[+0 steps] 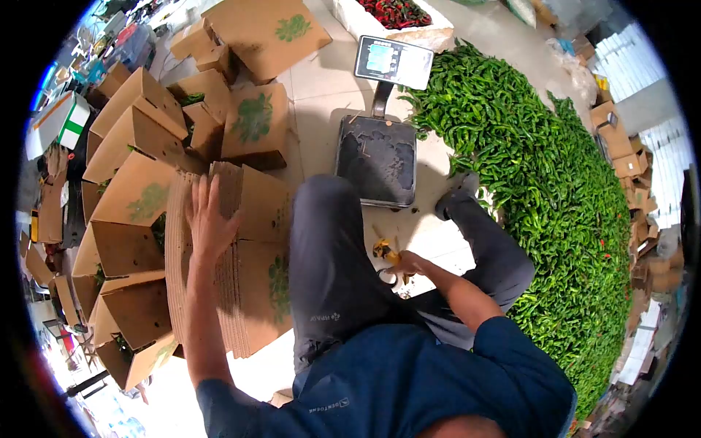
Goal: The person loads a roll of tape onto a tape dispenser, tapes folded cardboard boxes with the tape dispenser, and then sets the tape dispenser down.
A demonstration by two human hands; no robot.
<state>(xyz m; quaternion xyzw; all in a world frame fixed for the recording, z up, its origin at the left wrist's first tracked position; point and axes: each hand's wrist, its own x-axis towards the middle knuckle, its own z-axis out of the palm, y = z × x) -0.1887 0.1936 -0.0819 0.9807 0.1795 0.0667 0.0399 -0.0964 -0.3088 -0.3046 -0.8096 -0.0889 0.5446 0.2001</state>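
Note:
My left hand rests with spread fingers on the upper edges of a stack of flattened cardboard boxes standing beside my leg. My right hand, between my knees, is closed round a yellow tape dispenser. A pale ring, seemingly its tape roll, shows just below the fingers. Part of the dispenser is hidden by the hand. In front of my legs stands a platform scale with a lit display.
A big heap of green chili peppers spreads along the right. Open cardboard boxes, some with green peppers inside, crowd the left. Ahead are a printed carton and a white foam box of red peppers.

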